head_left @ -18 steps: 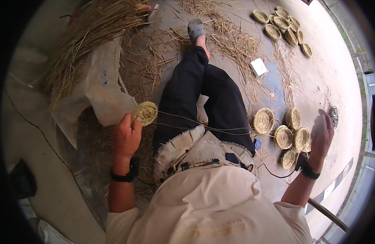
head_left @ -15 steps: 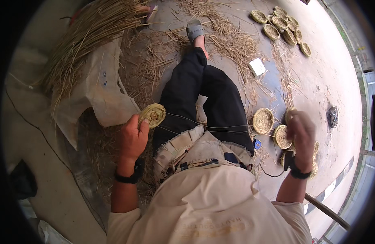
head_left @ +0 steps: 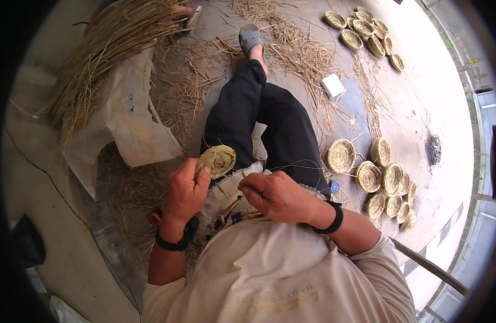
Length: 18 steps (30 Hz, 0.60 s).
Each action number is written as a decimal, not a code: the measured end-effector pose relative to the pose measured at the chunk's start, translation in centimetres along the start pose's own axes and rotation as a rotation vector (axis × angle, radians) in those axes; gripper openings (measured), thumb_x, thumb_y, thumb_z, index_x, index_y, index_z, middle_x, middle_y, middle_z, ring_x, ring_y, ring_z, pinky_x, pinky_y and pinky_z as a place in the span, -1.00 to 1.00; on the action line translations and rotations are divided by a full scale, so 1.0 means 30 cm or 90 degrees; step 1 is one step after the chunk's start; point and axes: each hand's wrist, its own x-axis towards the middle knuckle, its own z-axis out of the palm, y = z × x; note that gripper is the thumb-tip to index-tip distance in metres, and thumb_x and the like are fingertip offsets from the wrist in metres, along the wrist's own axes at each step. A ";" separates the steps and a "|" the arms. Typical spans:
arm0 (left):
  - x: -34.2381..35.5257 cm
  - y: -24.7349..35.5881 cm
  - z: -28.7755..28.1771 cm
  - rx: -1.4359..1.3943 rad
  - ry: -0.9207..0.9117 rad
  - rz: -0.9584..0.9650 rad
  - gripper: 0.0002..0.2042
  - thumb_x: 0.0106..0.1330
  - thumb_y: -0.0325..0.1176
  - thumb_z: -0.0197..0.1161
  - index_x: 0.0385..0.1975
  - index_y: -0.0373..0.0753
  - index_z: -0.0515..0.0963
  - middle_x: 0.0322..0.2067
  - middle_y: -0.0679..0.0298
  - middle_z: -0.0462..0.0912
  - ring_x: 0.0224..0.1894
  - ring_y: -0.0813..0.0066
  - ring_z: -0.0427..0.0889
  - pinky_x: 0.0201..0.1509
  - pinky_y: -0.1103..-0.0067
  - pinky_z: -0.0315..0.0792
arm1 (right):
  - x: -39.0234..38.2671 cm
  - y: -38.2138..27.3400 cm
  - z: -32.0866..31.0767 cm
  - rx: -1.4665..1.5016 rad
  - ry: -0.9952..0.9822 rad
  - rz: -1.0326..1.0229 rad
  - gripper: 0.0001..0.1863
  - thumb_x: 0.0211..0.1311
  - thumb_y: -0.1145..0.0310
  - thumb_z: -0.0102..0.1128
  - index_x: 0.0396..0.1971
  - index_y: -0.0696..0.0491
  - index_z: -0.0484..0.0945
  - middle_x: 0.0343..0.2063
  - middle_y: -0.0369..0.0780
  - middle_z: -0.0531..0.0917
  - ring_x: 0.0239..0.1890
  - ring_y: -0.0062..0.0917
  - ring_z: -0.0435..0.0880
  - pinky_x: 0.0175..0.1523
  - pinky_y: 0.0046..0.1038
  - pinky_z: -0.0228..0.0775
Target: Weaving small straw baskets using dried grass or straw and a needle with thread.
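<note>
My left hand (head_left: 186,188) grips a small coiled straw basket (head_left: 222,160) by its left edge, the thumb lying on its lower rim. It is held above my lap, its round face turned up. Just to the right, my right hand (head_left: 275,195) is closed in a pinch close to the basket. A thin pale thread (head_left: 231,178) runs between the basket and these fingertips, and a loose loop of it curves over my right thigh. Whether the fingertips also hold a needle is hidden.
Several finished straw baskets (head_left: 341,156) lie on the floor at my right, with another group (head_left: 351,39) at the far right. A straw bundle (head_left: 116,48) rests on a pale sheet (head_left: 137,134) at the left. A white box (head_left: 332,85) and a blue tape measure (head_left: 334,187) are on the floor.
My right hand has come in from far right to beside the basket, and the taut thread has slackened into a loop. My left hand has shifted slightly right with the basket.
</note>
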 end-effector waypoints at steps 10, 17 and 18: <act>-0.022 0.023 0.031 0.036 -0.008 0.036 -0.86 0.40 -0.39 0.26 -0.21 -0.34 0.54 -0.34 -0.05 0.64 -0.26 -0.18 0.67 -0.23 0.17 0.54 | -0.005 -0.014 0.008 0.004 -0.013 0.046 -0.83 0.41 0.36 0.14 -0.27 0.14 0.63 -0.52 0.02 0.67 -0.45 0.03 0.68 -0.29 -0.04 0.54; -0.001 0.062 0.045 0.169 0.042 0.090 -0.85 0.32 -0.40 0.31 -0.21 -0.29 0.54 -0.35 0.00 0.64 -0.32 -0.13 0.68 -0.29 0.15 0.58 | 0.037 -0.036 -0.001 0.067 -0.002 0.078 -0.83 0.41 0.36 0.20 -0.20 0.16 0.64 -0.48 0.04 0.68 -0.39 0.01 0.71 -0.27 -0.09 0.54; -0.003 0.072 0.040 0.172 0.053 0.101 -0.85 0.32 -0.40 0.31 -0.21 -0.29 0.54 -0.35 0.00 0.64 -0.32 -0.13 0.68 -0.29 0.15 0.58 | 0.047 -0.038 0.010 0.068 0.013 0.076 -0.84 0.40 0.36 0.21 -0.24 0.15 0.63 -0.51 0.05 0.66 -0.40 0.03 0.70 -0.30 -0.07 0.53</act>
